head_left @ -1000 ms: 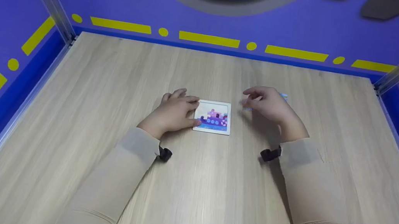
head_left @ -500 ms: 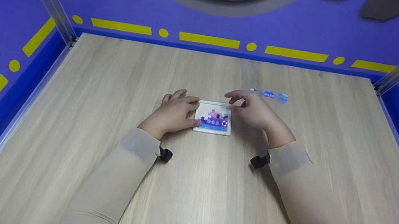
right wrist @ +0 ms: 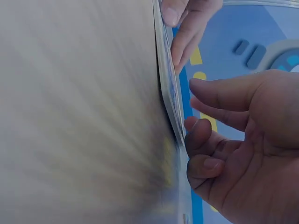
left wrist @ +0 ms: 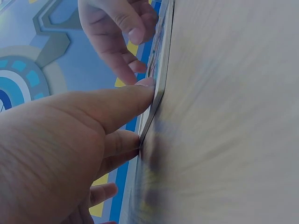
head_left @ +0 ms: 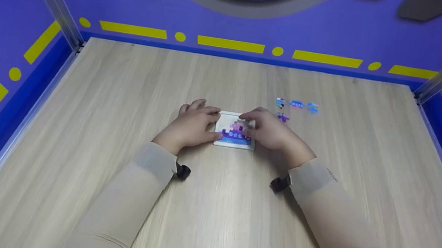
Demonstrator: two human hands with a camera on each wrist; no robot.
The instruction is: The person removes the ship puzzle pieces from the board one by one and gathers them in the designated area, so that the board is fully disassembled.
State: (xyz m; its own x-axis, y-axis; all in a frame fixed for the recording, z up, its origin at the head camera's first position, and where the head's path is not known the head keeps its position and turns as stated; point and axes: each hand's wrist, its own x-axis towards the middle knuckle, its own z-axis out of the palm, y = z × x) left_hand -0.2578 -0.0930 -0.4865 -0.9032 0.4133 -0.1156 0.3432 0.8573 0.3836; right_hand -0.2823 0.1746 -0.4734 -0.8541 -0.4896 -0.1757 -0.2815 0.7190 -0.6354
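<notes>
A small white-framed jigsaw puzzle (head_left: 233, 145) lies on the table, its picture a purple and pink boat on blue water. Pale backing shows in its upper part. My left hand (head_left: 187, 130) rests at its left side, thumb on the lower left of the picture and index fingertip at the upper left corner. Over the puzzle's right side reaches my right hand (head_left: 273, 133), thumb and index finger apart. In the right wrist view this right hand (right wrist: 252, 135) shows no piece between thumb and fingers. Behind it lie several loose jigsaw pieces (head_left: 297, 104), blue and white, plus a purple piece (head_left: 282, 117).
The wooden tabletop (head_left: 145, 78) is enclosed by a purple-blue back wall (head_left: 234, 26) and side walls with yellow dashes. Small black wrist cameras, such as the left camera (head_left: 183, 172), sit on both sleeves.
My right hand has moved left and toward me, from the loose pieces to over the puzzle's right side, uncovering the pieces. My left hand has stayed at the puzzle's left edge.
</notes>
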